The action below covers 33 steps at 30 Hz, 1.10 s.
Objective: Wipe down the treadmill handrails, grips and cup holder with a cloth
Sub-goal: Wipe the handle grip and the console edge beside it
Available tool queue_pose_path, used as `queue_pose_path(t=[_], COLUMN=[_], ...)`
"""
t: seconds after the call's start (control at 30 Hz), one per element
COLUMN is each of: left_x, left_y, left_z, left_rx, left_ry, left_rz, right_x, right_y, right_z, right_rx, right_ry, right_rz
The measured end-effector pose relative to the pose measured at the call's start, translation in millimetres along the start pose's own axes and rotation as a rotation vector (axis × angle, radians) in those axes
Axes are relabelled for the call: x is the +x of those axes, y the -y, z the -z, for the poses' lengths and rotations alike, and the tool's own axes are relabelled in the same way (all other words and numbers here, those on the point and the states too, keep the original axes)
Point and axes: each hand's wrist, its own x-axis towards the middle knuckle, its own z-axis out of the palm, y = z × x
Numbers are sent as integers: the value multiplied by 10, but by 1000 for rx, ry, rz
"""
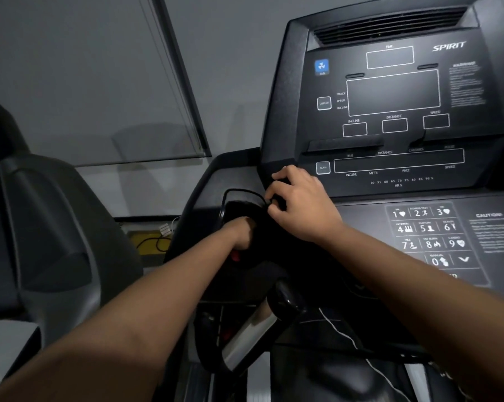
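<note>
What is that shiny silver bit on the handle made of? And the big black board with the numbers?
The silver grip plate looks like polished metal: it gleams with bright streaks. The console looks like hard black plastic, with a smooth matte face and printed white labels, though the dim light leaves that unsure.

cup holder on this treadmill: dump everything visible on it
The cup holder is a round black recess in the dark plastic shelf just left of the console, ringed by a glossy raised rim. Its inside is too dark to read. The left hand reaches down into it, fingers hidden. The right hand sits at its right rim with fingers curled; whether they grip anything cannot be told.
</note>
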Motion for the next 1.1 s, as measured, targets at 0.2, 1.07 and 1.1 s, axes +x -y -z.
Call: queue_pose_path(t=[0.2, 1.07, 1.1], left_x=[-155, -302, -257], left_y=[34, 50, 8], left_z=[-141, 94, 59], left_rx=[-58, 1382, 1411], left_ry=[-95, -216, -193], left_rz=[-81, -117, -134], right_x=[-8, -26, -25], right_y=[23, 21, 13], right_z=[13, 10, 7], right_rx=[-32, -6, -4], right_ry=[9, 18, 17], right_rz=[-5, -25, -24])
